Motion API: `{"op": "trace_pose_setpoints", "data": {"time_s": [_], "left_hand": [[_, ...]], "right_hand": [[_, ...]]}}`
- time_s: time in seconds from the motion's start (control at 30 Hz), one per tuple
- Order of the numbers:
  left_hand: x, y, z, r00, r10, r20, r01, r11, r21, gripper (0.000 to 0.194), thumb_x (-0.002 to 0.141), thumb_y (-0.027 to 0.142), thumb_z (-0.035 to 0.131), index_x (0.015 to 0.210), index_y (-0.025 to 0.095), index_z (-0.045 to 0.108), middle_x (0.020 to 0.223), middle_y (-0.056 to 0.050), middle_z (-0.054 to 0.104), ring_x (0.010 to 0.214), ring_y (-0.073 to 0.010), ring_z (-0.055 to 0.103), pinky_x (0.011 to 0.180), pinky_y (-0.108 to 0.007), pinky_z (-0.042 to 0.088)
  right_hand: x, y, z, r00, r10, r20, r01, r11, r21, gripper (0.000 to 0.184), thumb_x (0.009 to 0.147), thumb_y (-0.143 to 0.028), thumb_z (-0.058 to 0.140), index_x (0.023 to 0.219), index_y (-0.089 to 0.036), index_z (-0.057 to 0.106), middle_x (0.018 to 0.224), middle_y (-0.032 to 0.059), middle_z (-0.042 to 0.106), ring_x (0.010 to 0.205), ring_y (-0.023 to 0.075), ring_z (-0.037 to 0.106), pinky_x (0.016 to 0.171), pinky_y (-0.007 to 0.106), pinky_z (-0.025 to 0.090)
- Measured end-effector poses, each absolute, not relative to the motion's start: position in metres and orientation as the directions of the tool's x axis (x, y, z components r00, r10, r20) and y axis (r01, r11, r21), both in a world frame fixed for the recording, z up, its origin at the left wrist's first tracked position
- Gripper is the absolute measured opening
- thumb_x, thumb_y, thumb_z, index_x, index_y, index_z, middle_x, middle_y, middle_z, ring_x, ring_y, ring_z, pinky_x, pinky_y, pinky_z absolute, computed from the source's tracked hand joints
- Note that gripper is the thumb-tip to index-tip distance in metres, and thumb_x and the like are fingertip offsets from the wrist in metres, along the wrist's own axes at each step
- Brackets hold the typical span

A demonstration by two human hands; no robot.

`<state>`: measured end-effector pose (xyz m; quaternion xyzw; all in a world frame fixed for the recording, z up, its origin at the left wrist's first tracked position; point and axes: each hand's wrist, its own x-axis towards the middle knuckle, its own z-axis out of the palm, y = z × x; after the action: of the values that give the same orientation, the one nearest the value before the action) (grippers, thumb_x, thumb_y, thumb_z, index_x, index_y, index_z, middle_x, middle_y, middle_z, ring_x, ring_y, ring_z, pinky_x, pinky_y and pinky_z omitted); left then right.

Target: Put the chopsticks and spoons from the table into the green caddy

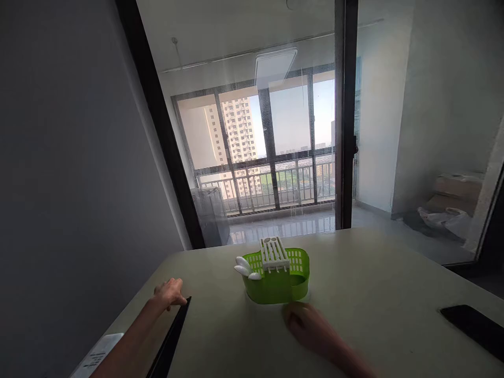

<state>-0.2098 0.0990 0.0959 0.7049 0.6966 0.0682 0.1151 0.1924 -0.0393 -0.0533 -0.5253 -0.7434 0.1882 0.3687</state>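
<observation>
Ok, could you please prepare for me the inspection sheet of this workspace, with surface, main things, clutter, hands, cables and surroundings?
Surface: pale smooth tabletop.
Main things: green perforated plastic basket, upright, white slotted rack at its top, white spoon-shaped pieces at its left; long black strip.
Clutter: flat black object, right; white item with dark print, lower left.
Hands: left hand at strip's far end, grip unclear; right hand blurred, before basket, contact unclear.
Cables: nothing seen.
Surroundings: dark-framed glass partition, windows beyond; grey wall, left.

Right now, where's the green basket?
Head view, near centre: the basket stands on the table toward its far edge, just beyond the right hand.
</observation>
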Motion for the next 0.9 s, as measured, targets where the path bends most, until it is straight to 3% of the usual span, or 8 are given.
{"op": "trace_pose_setpoints", "data": {"time_s": [0.1,0.2,0.3,0.43,0.67,0.9], "left_hand": [[-0.175,0.095,0.102,0.073,0.997,0.035,0.989,-0.077,0.129,0.033,0.069,0.052,0.071,0.083,0.022,0.068,0.094,-0.011,0.075,0.095,-0.0366,0.070,0.079,-0.047,0.055],[-0.126,0.085,0.110,0.316,0.929,0.194,0.888,-0.362,0.285,0.048,0.090,0.060,0.049,0.116,0.022,0.064,0.124,-0.012,0.068,0.111,-0.0291,0.066,0.089,-0.038,0.053],[-0.082,0.067,0.118,0.421,0.832,0.362,0.732,-0.547,0.406,0.052,0.100,0.060,0.032,0.127,0.024,0.059,0.135,-0.010,0.062,0.124,-0.0272,0.059,0.101,-0.040,0.048],[-0.051,0.049,0.122,0.534,0.771,0.348,0.666,-0.637,0.389,0.052,0.103,0.058,0.030,0.133,0.025,0.056,0.140,-0.009,0.058,0.130,-0.0260,0.054,0.108,-0.042,0.043],[-0.043,0.045,0.123,0.565,0.781,0.267,0.707,-0.625,0.332,0.058,0.101,0.062,0.032,0.131,0.021,0.059,0.133,-0.011,0.064,0.122,-0.0275,0.060,0.099,-0.041,0.049],[-0.039,0.041,0.120,0.633,0.691,0.348,0.681,-0.711,0.173,0.059,0.090,0.068,0.053,0.127,0.023,0.063,0.125,-0.010,0.068,0.118,-0.0305,0.060,0.097,-0.044,0.051]], "right_hand": [[0.192,-0.039,-0.054,-0.172,0.923,0.343,0.648,0.369,-0.667,0.019,0.081,-0.012,0.047,0.073,-0.021,0.062,0.078,-0.0007,0.069,0.072,0.0138,0.060,0.067,0.023,0.036],[0.192,-0.040,-0.054,-0.172,0.925,0.340,0.653,0.365,-0.663,0.019,0.082,-0.014,0.047,0.074,-0.022,0.062,0.079,-0.0002,0.070,0.073,0.0144,0.060,0.069,0.024,0.037],[0.192,-0.040,-0.055,-0.178,0.924,0.339,0.655,0.368,-0.660,0.019,0.082,-0.014,0.047,0.074,-0.022,0.062,0.079,0.0001,0.069,0.074,0.0150,0.060,0.070,0.024,0.038],[0.192,-0.038,-0.056,-0.186,0.922,0.341,0.654,0.375,-0.657,0.020,0.083,-0.014,0.046,0.075,-0.022,0.062,0.080,0.0010,0.069,0.076,0.0158,0.061,0.071,0.025,0.039],[0.192,-0.035,-0.058,-0.187,0.921,0.341,0.653,0.376,-0.658,0.020,0.082,-0.014,0.047,0.073,-0.021,0.063,0.078,0.0023,0.069,0.073,0.0159,0.060,0.070,0.025,0.040],[0.192,-0.034,-0.059,-0.190,0.917,0.351,0.653,0.385,-0.652,0.019,0.081,-0.013,0.047,0.071,-0.021,0.060,0.076,0.0008,0.068,0.072,0.0146,0.060,0.067,0.024,0.037]]}}
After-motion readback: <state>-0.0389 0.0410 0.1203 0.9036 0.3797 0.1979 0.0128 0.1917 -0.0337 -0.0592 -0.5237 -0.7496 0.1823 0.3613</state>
